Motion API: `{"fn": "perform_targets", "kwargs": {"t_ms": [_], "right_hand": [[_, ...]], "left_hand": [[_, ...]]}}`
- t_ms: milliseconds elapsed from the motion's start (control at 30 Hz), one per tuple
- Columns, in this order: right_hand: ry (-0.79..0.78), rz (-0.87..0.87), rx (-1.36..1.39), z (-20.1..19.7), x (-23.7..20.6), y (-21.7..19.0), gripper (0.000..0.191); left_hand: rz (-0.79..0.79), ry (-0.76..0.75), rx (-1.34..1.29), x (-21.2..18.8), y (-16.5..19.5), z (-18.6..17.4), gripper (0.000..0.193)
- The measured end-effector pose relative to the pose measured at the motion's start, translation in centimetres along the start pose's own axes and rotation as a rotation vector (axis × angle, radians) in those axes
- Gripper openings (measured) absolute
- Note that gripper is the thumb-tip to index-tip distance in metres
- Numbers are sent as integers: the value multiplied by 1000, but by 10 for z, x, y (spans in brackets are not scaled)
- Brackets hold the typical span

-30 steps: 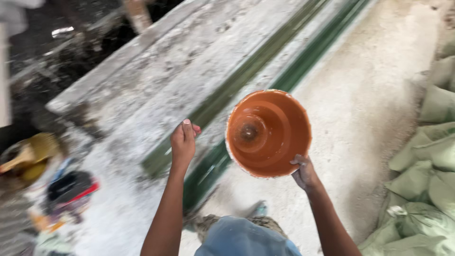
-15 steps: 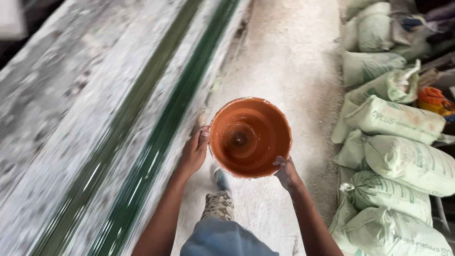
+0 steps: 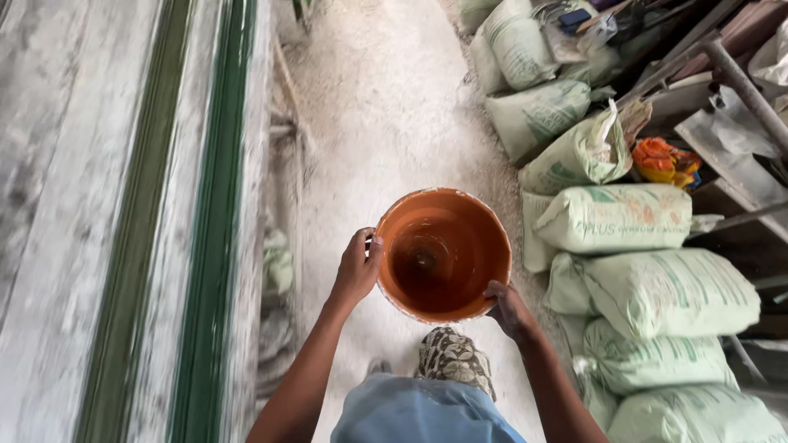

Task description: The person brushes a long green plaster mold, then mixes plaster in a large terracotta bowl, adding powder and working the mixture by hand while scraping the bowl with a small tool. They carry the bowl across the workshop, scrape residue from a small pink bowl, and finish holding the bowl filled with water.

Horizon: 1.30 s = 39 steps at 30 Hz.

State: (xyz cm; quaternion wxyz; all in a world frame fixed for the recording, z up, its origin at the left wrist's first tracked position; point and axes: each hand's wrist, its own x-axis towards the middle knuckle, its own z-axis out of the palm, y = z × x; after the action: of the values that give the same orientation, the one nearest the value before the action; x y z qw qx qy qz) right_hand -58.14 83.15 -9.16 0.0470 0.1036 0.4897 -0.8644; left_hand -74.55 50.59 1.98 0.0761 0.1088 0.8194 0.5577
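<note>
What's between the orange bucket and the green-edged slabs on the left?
In the head view, only the left hand on the orange bucket rim, then dusty white floor reaching the green-edged slabs.

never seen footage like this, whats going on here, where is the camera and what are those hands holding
The camera sits on a person's head and looks down, so you see their own arms from above. The left hand and the right hand grip opposite sides of the rim of an orange bucket, which looks wet inside. Below it is one knee in patterned trousers. The floor is pale and dusty. On the right lie stacked pale green sacks. On the left runs a long grey slab with green strips.
</note>
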Motion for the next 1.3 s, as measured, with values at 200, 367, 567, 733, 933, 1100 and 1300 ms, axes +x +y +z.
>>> {"fn": "perform_targets", "kwargs": {"t_ms": [200,367,567,733,933,1100,1300], "right_hand": [[216,181,-67,-76,198,-34,23],[367,367,-127,-121,377,-93,19],[250,373,-152,-132,566,-182,30],[199,396,-328,-133,747,-231,38],[280,532,-306,-116,973,-315,46],[321,440,-265,-127,1133,-379,42],[381,452,-350,-176,1356,-411,36]], "left_hand": [[-39,-53,18,210,-18,47,44],[-106,-45,77,375,-14,68,46],[-156,59,134,549,6,52,49],[-413,6,132,717,-22,47,46],[-380,-19,174,971,-3,21,45],[-229,15,150,1161,50,-9,43],[-240,4,178,1385,20,15,37]]}}
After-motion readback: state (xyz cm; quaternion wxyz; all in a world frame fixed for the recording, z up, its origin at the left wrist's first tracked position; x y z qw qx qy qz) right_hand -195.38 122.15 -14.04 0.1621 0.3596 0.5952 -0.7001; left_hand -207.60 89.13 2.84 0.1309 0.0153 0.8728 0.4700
